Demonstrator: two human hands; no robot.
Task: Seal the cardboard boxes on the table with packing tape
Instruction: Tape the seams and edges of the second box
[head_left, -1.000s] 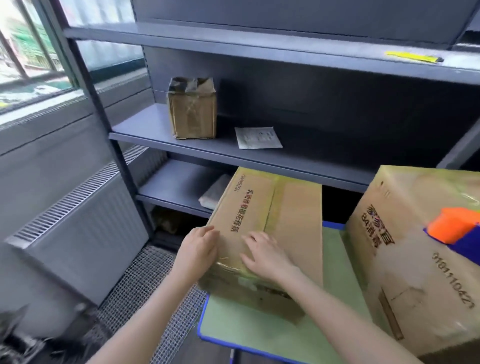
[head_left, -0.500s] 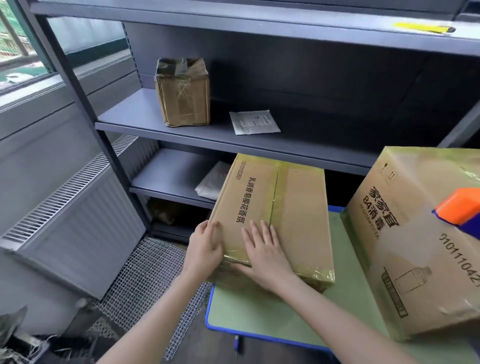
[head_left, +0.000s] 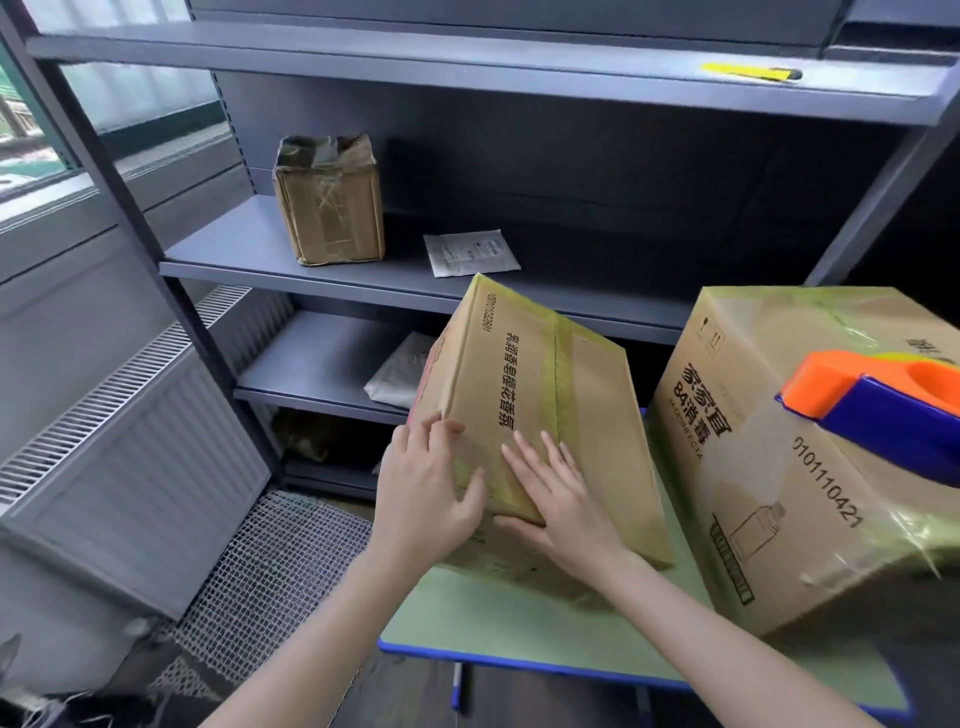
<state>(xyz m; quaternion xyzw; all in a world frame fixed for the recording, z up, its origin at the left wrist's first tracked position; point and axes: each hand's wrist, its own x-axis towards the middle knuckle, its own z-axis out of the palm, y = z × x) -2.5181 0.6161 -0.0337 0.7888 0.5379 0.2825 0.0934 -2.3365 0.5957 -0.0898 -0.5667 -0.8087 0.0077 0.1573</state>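
Two hands mid-frame, left hand grips the near corner of the small box on the green surface, right hand lies flat on top, fingers straight

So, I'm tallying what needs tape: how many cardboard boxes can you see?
3: one box under the left hand and right hand on the table, a bigger box to its right, a small box on the shelf. The dim bottom shelf may hide more.

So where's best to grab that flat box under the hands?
Its two long side edges, one hand from the left, one from the right. The flat box is broad and shallow, too wide for a one-handed grip, and its taped top gives nothing to pinch.
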